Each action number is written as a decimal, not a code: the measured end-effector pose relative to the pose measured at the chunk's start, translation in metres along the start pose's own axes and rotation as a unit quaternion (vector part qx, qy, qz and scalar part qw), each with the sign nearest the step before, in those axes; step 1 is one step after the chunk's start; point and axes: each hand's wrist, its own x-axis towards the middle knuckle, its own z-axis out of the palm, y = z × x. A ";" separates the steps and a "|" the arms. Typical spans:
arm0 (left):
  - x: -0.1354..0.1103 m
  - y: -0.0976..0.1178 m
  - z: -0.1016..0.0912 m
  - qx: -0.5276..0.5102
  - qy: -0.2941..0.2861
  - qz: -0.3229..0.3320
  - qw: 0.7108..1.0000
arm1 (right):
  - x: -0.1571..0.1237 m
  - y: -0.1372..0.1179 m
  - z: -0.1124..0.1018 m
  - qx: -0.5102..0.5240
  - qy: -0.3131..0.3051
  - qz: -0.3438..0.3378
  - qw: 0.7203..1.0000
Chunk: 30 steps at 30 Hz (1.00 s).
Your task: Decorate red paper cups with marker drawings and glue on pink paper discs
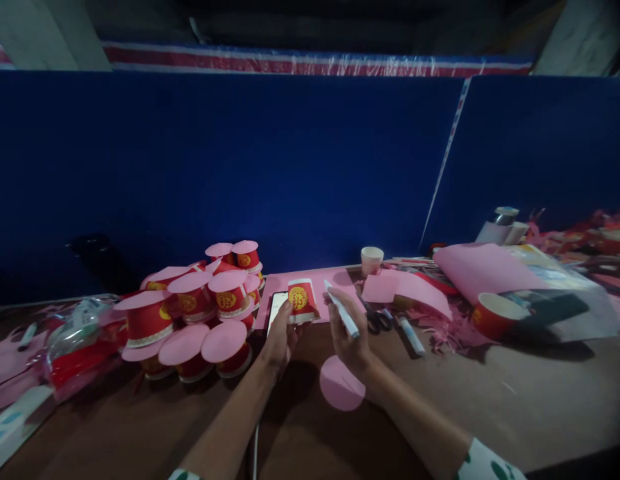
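The left hand [280, 333] grips a red cup [302, 301], thumb at its left side and fingers under it, a gold mark facing the viewer. The right hand [351, 341] is closed round a white pen [346, 319], one end aimed far and left, beside the cup but apart from it. Both hands are over the middle of the table [460, 407], near a pink sheet [276, 281] that lies beyond them. A phone [275, 308] shows just left of the cup, partly hidden by the left hand. Nearer, by the right forearm, lies a pink disc [339, 388].

To the left stands a cluster of red cups topped with pink discs [230, 339], stacked in places. Farther left is a clear bag [75, 343] with something red in it. Right of the right hand lie scissors [383, 321] and a marker [411, 337]; beyond them stands a pale cup [371, 262]. Farther right, a second red cup [493, 320] tilts near loose pink paper [483, 267]. A blue partition [270, 167] stands at the far side
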 end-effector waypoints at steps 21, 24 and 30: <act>-0.006 0.001 -0.009 -0.066 0.015 -0.053 0.996 | -0.022 0.001 0.001 -0.004 -0.085 -0.059 0.995; -0.008 0.001 -0.010 -0.069 -0.001 -0.059 0.996 | -0.023 0.003 0.000 -0.006 -0.083 -0.051 0.995; -0.015 0.002 -0.009 -0.063 -0.012 -0.074 0.995 | -0.022 0.006 -0.001 -0.015 -0.058 -0.053 0.997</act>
